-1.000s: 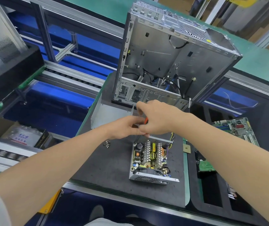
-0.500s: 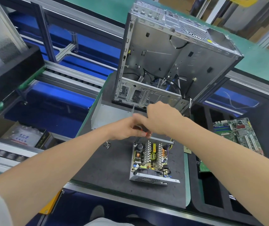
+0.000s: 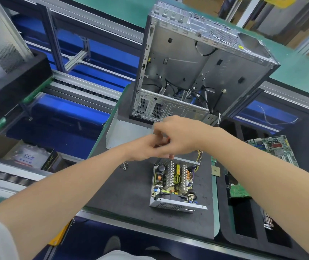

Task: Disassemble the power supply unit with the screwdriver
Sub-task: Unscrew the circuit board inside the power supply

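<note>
Cardboard box (image 3: 28, 156) well to the left of power supply (image 3: 174, 184). Loose screws (image 3: 124, 166) on mat (image 3: 121, 194) just left of its far corner; bare metal lid (image 3: 127, 132) lying beyond that corner. Left hand (image 3: 144, 149) above the far edge, fingers curled toward the right hand (image 3: 181, 137), pinching something or empty: cannot tell. Right hand touching it there, fingers bent down, hiding anything held. Orange handle of screwdriver, glimpsed between the hands a second ago, now out of sight; both hands lifted slightly off the far edge since then. Likely a screw freed or the tool changing hands, so more fasteners probably to go. Power supply open on the mat, lid off, circuit board seated inside its tray. Computer case (image 3: 196, 72) upright beyond it; green board (image 3: 273, 149) well to its right
</note>
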The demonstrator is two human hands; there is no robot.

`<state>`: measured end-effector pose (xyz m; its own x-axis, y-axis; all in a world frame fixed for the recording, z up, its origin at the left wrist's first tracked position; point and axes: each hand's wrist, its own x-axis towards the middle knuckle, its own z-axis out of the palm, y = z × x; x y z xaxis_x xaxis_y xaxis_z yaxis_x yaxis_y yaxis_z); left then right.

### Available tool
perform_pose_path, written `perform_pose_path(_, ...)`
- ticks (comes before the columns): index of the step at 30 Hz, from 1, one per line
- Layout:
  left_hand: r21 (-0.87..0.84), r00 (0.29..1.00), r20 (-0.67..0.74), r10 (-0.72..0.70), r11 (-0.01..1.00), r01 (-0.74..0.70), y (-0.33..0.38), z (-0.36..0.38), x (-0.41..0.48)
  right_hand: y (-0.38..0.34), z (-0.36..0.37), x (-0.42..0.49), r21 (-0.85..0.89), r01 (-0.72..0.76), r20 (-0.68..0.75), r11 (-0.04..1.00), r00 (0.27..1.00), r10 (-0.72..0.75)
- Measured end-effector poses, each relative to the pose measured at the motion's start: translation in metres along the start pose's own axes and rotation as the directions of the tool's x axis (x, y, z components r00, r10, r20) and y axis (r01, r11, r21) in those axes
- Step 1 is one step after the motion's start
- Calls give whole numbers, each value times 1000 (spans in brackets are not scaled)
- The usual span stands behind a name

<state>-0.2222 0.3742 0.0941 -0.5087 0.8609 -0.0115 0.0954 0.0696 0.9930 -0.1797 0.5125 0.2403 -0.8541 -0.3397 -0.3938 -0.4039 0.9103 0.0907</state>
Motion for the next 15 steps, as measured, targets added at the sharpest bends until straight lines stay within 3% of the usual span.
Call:
perform_pose_path(2, 21, 1000, 13, 7, 1000, -8, -1, 0, 1, -9, -1, 2, 5, -344, 12, 939, 939, 344)
perform_pose_path(4, -34, 1000, 23, 0, 999, 1, 0, 1, 0, -15, 2, 5, 113, -490, 154, 864, 868, 472)
perform_pose_path(6, -68, 999, 36, -11, 998, 14, 2, 2, -1, -13, 5, 5, 117, -371, 178, 921, 921, 348)
perform_pose_path(8, -81, 999, 31, -19, 997, 21, 2, 2, -2, -3, 2, 1, -18, -62, 96, 998, 993, 64)
perform_pose_path(11, -85, 1000, 16, -10, 996, 11, 2, 0, -3, 8, 4, -1, -158, 327, 105, 932, 944, -313)
perform_pose_path(13, -79, 1000, 10, -7, 997, 7, 3, 1, -4, 11, 5, -1, -155, 357, 86, 921, 934, -347)
perform_pose_path(15, -25, 1000, -23, 11, 1000, -12, 2, 3, -2, 10, 5, -2, -96, 274, 72, 957, 961, -268)
